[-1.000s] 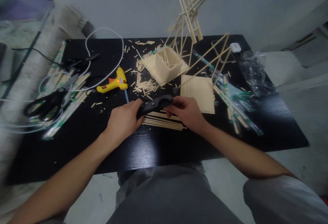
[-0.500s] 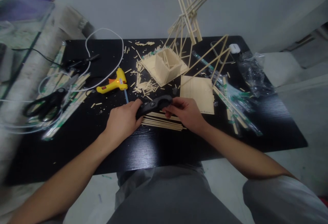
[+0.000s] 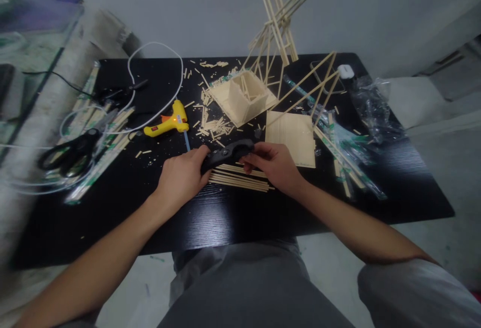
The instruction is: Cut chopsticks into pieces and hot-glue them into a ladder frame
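Observation:
A black, curved hand tool with round screw heads on its side (image 3: 229,153) is held level above the table; its exact kind is unclear. My left hand (image 3: 185,173) is closed around the tool's left end. At the opposite end, my right hand (image 3: 273,164) has its fingers pinched together, touching or very near the tool; what lies between those fingertips is hidden. Beneath the tool lie several thin wooden sticks (image 3: 240,182), roughly side by side. A flat square wooden board (image 3: 293,137) sits just beyond my right hand.
A yellow glue gun (image 3: 167,121) lies left of centre, near black scissors (image 3: 71,152) and a white cable (image 3: 157,43). Farther back stands a stick-built windmill model (image 3: 246,100) among offcuts (image 3: 214,125). Wrapped sticks (image 3: 340,160) and crumpled clear plastic (image 3: 372,107) lie right.
The whole view has shifted slightly, with things appearing a little farther right. Both hands keep the same hold and position around the black tool.

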The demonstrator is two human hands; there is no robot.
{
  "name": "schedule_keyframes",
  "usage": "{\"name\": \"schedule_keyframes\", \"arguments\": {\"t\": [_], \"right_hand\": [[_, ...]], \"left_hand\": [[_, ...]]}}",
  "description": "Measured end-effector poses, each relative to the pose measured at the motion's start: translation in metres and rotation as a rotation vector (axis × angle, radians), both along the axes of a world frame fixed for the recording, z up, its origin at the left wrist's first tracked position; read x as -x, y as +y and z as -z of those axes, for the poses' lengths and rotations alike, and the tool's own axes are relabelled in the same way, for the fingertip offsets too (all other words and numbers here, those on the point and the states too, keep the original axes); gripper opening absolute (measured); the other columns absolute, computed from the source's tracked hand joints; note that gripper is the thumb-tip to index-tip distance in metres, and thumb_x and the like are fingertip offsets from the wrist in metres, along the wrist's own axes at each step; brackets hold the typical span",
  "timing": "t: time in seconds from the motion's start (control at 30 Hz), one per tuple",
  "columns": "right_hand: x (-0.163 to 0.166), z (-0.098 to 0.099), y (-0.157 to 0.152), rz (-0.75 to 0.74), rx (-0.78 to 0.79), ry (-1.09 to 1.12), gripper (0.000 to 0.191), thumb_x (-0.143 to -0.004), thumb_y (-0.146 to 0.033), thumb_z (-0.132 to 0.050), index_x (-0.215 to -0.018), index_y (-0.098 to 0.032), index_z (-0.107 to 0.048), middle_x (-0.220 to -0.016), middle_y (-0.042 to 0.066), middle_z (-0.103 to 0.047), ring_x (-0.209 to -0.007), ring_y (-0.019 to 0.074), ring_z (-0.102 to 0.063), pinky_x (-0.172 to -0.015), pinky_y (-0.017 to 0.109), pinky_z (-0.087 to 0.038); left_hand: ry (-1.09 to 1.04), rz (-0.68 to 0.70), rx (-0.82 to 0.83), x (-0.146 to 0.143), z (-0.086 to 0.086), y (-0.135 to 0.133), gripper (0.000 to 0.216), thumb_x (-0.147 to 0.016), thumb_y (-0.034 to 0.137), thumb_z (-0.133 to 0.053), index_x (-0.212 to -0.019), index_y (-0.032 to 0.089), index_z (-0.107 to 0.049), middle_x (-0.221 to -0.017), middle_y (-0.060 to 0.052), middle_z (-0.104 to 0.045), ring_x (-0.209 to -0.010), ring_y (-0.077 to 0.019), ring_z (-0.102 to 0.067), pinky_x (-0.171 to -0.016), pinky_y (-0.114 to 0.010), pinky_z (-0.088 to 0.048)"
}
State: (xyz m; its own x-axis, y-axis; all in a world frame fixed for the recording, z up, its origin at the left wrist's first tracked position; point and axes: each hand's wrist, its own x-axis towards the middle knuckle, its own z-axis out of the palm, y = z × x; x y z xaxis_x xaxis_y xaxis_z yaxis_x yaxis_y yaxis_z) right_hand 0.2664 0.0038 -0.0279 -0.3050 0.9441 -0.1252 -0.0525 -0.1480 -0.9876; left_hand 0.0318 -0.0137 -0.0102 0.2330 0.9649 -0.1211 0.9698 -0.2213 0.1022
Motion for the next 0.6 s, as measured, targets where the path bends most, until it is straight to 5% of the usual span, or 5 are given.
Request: {"name": "schedule_keyframes", "arguments": {"t": [0.13, 0.27, 0.4, 0.6], "right_hand": [[-0.003, 0.008, 0.003, 0.039, -0.098, -0.062, 0.035, -0.083, -0.049, -0.085, -0.101, -0.02, -0.077, -0.079, 0.001, -0.076, -0.065, 0.0142, -0.069, -0.066, 0.03, -0.06], [-0.008, 0.015, 0.007, 0.051, -0.426, -0.365, 0.014, -0.095, -0.032, -0.075, -0.105, -0.024, -0.079, -0.09, 0.003, -0.079, -0.082, 0.0182, -0.073, -0.078, 0.033, -0.058], [-0.01, 0.02, 0.009, -0.008, -0.717, -0.555, 0.014, -0.099, -0.021, -0.068, -0.104, -0.022, -0.081, -0.1, 0.007, -0.077, -0.093, 0.0209, -0.073, -0.087, 0.036, -0.058], [-0.009, 0.024, 0.006, -0.097, -0.799, -0.645, 0.019, -0.099, -0.024, -0.07, -0.116, -0.021, -0.078, -0.1, 0.008, -0.079, -0.096, 0.0243, -0.072, -0.09, 0.04, -0.058]], "left_hand": [[-0.349, -0.081, -0.022, 0.003, 0.007, 0.003, 0.021, -0.096, 0.039, -0.057, -0.095, 0.02, -0.065, -0.075, -0.002, -0.069, -0.065, -0.0192, -0.064, -0.061, -0.029, -0.041], [-0.72, -0.193, -0.087, 0.005, 0.011, 0.007, 0.035, -0.096, 0.048, -0.058, -0.076, 0.019, -0.059, -0.063, 0.003, -0.055, -0.059, -0.0128, -0.049, -0.057, -0.025, -0.036], [-0.826, -0.238, -0.127, 0.005, 0.012, 0.01, 0.033, -0.095, 0.044, -0.061, -0.074, 0.019, -0.057, -0.065, 0.004, -0.053, -0.063, -0.0123, -0.047, -0.058, -0.025, -0.034], [-0.815, -0.222, -0.107, 0.005, 0.013, 0.01, 0.032, -0.095, 0.041, -0.06, -0.074, 0.018, -0.055, -0.064, 0.005, -0.049, -0.062, -0.0112, -0.042, -0.06, -0.025, -0.032]]}}
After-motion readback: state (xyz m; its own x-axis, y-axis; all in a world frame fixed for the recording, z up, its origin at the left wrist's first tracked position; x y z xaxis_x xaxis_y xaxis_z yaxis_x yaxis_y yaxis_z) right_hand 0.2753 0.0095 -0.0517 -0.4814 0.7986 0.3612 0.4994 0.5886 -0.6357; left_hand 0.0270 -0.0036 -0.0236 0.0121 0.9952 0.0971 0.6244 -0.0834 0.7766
